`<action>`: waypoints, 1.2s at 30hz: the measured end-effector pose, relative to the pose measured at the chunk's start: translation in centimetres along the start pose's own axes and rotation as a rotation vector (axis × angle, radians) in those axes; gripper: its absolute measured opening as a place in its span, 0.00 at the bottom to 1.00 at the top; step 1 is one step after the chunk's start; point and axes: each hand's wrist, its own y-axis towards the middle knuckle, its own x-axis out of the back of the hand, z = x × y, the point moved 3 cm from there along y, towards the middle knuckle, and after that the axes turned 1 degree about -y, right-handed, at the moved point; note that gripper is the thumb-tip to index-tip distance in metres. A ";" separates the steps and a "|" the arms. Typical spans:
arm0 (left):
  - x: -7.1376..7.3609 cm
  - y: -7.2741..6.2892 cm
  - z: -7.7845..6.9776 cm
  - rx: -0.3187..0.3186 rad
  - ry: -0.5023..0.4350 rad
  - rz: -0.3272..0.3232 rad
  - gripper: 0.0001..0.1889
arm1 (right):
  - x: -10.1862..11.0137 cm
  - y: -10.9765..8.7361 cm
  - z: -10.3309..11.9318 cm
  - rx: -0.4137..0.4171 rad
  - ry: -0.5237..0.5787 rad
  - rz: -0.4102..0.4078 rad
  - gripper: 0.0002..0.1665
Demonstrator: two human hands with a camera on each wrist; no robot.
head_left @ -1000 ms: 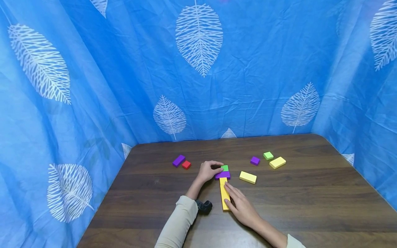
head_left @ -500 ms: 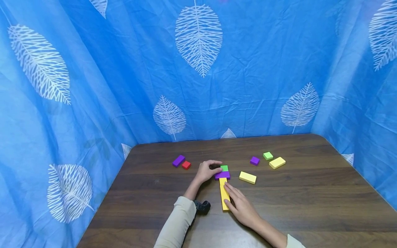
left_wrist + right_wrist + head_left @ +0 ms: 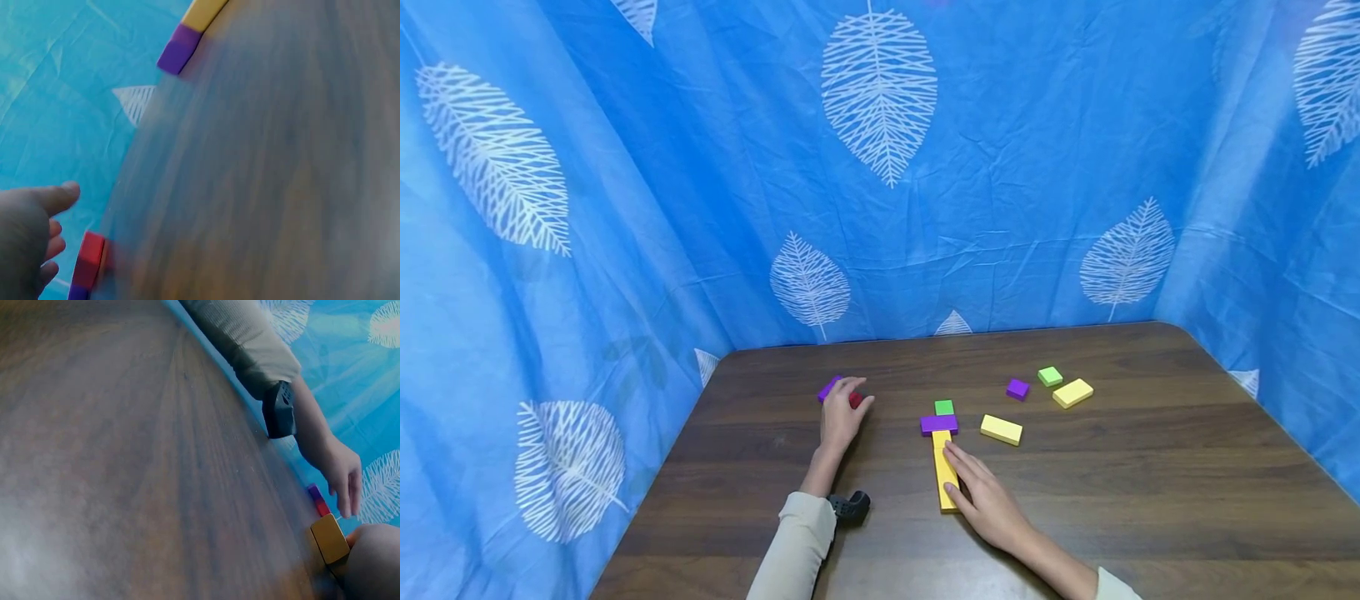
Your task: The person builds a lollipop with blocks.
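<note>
My left hand (image 3: 841, 415) hovers at the far left over a red block (image 3: 856, 401) and a purple block (image 3: 828, 390), partly hiding both. Its thumb and fingers are spread apart; in the left wrist view the red block (image 3: 89, 259) stands just off the fingers. At the middle, yellow blocks (image 3: 945, 487) lie end to end in a column, a purple block (image 3: 939, 425) crosswise at their far end and a green block (image 3: 943, 407) beyond it. My right hand (image 3: 988, 504) rests with straight fingers along the column's right side, fingertips on the yellow.
Right of the column lies a light yellow block (image 3: 1002, 430). Farther back are a small purple block (image 3: 1018, 389), a light green block (image 3: 1050, 376) and another yellow block (image 3: 1072, 392). A blue leaf-print curtain (image 3: 1000, 167) hangs behind the wooden table (image 3: 1150, 467).
My left hand has left the green block and moved left to the red and purple blocks. The green block stays behind the crosswise purple one. My right hand has kept its place.
</note>
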 end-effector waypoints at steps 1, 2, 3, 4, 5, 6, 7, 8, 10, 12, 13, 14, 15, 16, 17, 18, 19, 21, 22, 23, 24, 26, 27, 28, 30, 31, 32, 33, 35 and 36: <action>0.3 -0.1 0.2 0.009 0.031 -0.003 0.17 | 0.0 0.0 0.0 0.001 -0.003 0.000 0.30; 0.5 -0.2 0.5 0.021 0.057 -0.002 0.17 | 0.0 0.0 -0.1 0.002 -0.004 0.000 0.30; 0.6 -0.3 0.7 0.028 0.077 0.002 0.17 | 0.1 0.0 -0.1 0.003 -0.003 0.003 0.30; 0.8 -0.5 0.8 0.037 0.098 0.009 0.17 | 0.1 0.0 -0.1 0.005 -0.004 0.004 0.30; 0.8 -0.6 1.0 0.044 0.118 0.020 0.17 | 0.1 0.0 -0.1 0.007 -0.002 0.005 0.30; 0.8 -0.7 1.1 0.051 0.138 0.035 0.17 | 0.1 0.0 -0.1 0.008 -0.001 0.007 0.30; 0.9 -0.8 1.2 0.054 0.153 0.047 0.17 | 0.1 0.0 -0.1 0.009 -0.001 0.006 0.30; 0.8 -0.9 1.3 0.058 0.161 0.058 0.17 | 0.1 0.0 -0.1 0.012 -0.002 0.004 0.30; 0.7 -1.0 1.3 0.057 0.165 0.068 0.16 | 0.1 0.0 -0.1 0.014 -0.002 -0.001 0.30; 0.5 -0.9 1.2 0.049 0.133 0.066 0.15 | 0.1 0.0 -0.1 0.014 -0.001 -0.005 0.30; 0.3 -0.9 1.1 0.041 0.103 0.060 0.15 | 0.1 0.0 -0.1 0.015 -0.004 -0.006 0.30; 0.1 -0.8 0.9 0.029 0.069 0.056 0.14 | 0.1 0.0 -0.1 0.013 -0.003 -0.004 0.30; -0.1 -0.7 0.7 0.018 0.029 0.057 0.14 | 0.1 0.0 -0.1 0.008 0.001 0.000 0.30; -0.4 -0.6 0.3 0.005 -0.016 0.064 0.14 | 0.1 0.0 -0.1 0.003 0.002 0.004 0.30; -0.7 -0.5 -0.1 0.001 -0.057 0.076 0.14 | 0.1 0.0 -0.1 0.000 0.003 0.009 0.30; -1.1 -0.3 -0.5 -0.012 -0.091 0.091 0.14 | 0.1 0.0 -0.1 -0.006 0.006 0.018 0.30; -1.5 -0.3 -0.8 -0.015 -0.119 0.114 0.14 | 0.2 0.0 -0.1 -0.013 0.010 0.026 0.30; -2.4 -0.2 -1.7 -0.016 -0.162 0.173 0.14 | 0.2 0.0 -0.1 -0.024 0.016 0.039 0.30; -2.9 -0.1 -2.0 -0.018 -0.172 0.205 0.14 | 0.2 0.0 -0.1 -0.027 0.019 0.043 0.30; -3.3 -0.1 -2.3 -0.019 -0.180 0.235 0.14 | 0.1 0.0 -0.1 -0.029 0.021 0.047 0.30; -3.7 -0.2 -2.6 -0.025 -0.184 0.265 0.14 | 0.1 0.0 -0.1 -0.031 0.024 0.050 0.30; -4.2 -0.3 -3.0 -0.034 -0.194 0.314 0.14 | 0.0 0.0 0.0 -0.027 0.024 0.050 0.30; -4.4 -0.3 -3.1 -0.043 -0.200 0.332 0.14 | 0.0 0.0 0.0 -0.025 0.026 0.050 0.30; -4.6 -0.4 -3.3 -0.049 -0.204 0.345 0.14 | 0.0 0.0 0.0 -0.022 0.027 0.049 0.30; -4.7 -0.5 -3.4 -0.062 -0.216 0.353 0.15 | 0.0 0.0 0.0 -0.019 0.031 0.046 0.30; -4.8 -0.5 -3.4 -0.067 -0.226 0.350 0.15 | 0.0 0.0 0.0 -0.018 0.033 0.045 0.30; -4.8 -0.5 -3.5 -0.065 -0.238 0.346 0.15 | 0.0 0.0 0.0 -0.018 0.033 0.044 0.30; -4.8 -0.5 -3.5 -0.062 -0.249 0.338 0.15 | 0.0 0.0 0.0 -0.020 0.035 0.043 0.30; -4.9 -0.4 -3.4 -0.052 -0.256 0.314 0.14 | 0.1 0.0 -0.1 -0.023 0.031 0.039 0.30; -4.9 -0.4 -3.5 -0.043 -0.257 0.305 0.13 | 0.1 0.0 -0.1 -0.024 0.029 0.038 0.30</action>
